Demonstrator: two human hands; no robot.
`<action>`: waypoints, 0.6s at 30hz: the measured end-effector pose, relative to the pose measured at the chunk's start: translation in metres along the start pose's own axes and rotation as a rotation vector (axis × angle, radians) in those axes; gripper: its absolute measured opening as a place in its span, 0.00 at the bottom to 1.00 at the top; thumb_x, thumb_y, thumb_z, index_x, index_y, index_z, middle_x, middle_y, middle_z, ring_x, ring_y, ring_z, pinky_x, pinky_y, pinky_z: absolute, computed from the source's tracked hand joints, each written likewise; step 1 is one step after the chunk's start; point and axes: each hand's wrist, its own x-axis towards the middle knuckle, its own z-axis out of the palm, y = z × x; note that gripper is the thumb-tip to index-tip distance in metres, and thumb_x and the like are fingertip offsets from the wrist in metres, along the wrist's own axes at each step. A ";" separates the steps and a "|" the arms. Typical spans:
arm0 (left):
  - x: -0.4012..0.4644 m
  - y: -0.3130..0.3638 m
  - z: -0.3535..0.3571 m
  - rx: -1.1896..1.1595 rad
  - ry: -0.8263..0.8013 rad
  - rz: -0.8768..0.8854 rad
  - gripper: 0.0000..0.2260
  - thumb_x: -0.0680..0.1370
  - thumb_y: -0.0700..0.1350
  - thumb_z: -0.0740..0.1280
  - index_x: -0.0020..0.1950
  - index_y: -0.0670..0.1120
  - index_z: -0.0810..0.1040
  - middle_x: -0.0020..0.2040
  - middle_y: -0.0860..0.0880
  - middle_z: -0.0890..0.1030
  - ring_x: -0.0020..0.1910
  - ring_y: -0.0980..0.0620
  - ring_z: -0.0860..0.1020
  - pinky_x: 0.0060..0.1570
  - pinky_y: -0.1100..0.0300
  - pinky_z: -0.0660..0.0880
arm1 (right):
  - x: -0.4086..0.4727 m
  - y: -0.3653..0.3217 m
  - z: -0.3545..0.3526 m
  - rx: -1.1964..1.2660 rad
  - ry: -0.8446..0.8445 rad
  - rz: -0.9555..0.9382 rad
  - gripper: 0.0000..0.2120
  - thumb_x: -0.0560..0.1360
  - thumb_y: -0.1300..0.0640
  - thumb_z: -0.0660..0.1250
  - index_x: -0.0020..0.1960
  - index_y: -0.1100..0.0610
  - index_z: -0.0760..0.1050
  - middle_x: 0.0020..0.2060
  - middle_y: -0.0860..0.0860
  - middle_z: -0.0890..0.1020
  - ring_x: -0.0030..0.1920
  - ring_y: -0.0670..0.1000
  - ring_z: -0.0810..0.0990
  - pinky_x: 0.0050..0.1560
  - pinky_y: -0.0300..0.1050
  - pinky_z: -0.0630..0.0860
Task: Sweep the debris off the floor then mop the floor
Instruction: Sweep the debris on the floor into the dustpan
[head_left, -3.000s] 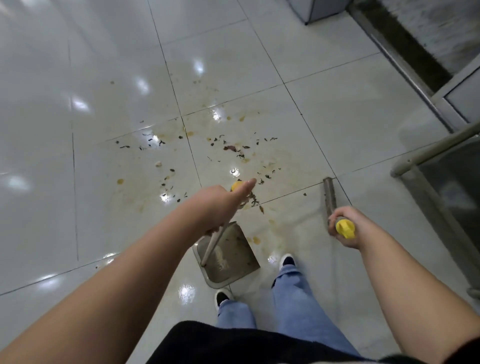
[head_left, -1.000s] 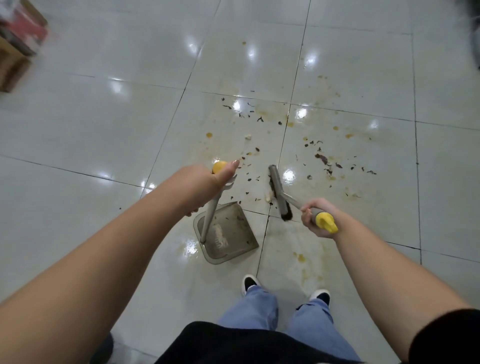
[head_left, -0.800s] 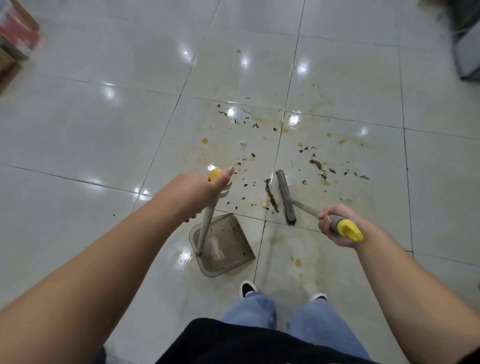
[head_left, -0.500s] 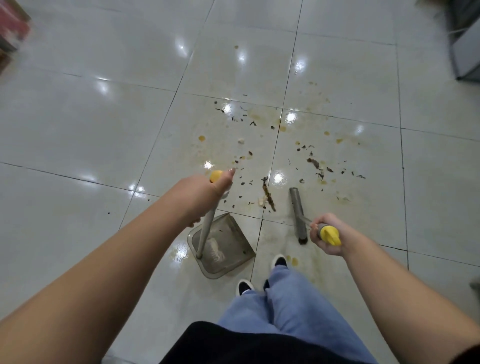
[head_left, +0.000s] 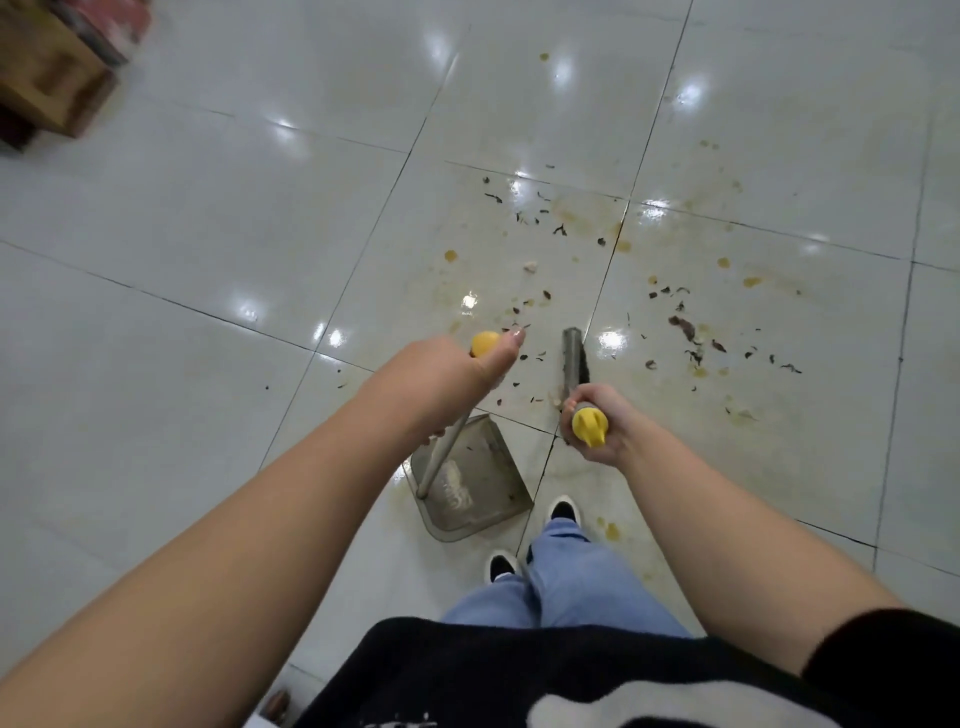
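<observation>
Sweeping stage: dustpan parked close in, broom set down beside the mess.

The left hand (head_left: 457, 379) is wrapped around the long handle of the dustpan (head_left: 470, 480), thumb laid up along its yellow tip, which keeps the pan flat on the floor (head_left: 182, 249) with its open edge turned toward the debris (head_left: 685, 327), ready to receive it. The right hand (head_left: 597, 428) is curled tight around the yellow-capped handle of the broom (head_left: 571, 358), whose head sits on the tiles just beyond the pan, near the closest bits; from there a short pull should drag them in. Most of the dark flakes and yellow-brown stains lie further out across the tiles, so sweeping looks barely begun and mopping is not yet started. No mop shows. A wooden box (head_left: 49, 78) stands far left.
</observation>
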 end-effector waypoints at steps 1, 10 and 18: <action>0.002 0.002 0.000 -0.006 0.007 -0.005 0.32 0.71 0.71 0.51 0.26 0.44 0.67 0.18 0.50 0.69 0.17 0.52 0.70 0.23 0.66 0.67 | 0.002 -0.006 0.003 0.002 -0.013 0.002 0.12 0.75 0.66 0.53 0.33 0.59 0.63 0.16 0.52 0.69 0.14 0.46 0.70 0.16 0.33 0.69; 0.015 0.005 -0.013 -0.166 0.047 -0.141 0.31 0.71 0.71 0.52 0.31 0.42 0.69 0.25 0.47 0.70 0.19 0.51 0.67 0.21 0.66 0.65 | 0.004 -0.027 0.006 0.073 -0.058 0.007 0.12 0.75 0.66 0.51 0.34 0.57 0.61 0.17 0.51 0.68 0.14 0.46 0.69 0.17 0.31 0.69; 0.019 -0.013 -0.029 -0.255 0.018 -0.164 0.34 0.64 0.76 0.51 0.31 0.43 0.68 0.12 0.53 0.63 0.10 0.54 0.62 0.19 0.68 0.64 | -0.022 -0.026 -0.008 0.138 0.008 -0.042 0.12 0.75 0.66 0.53 0.34 0.58 0.63 0.17 0.51 0.67 0.14 0.45 0.69 0.15 0.32 0.69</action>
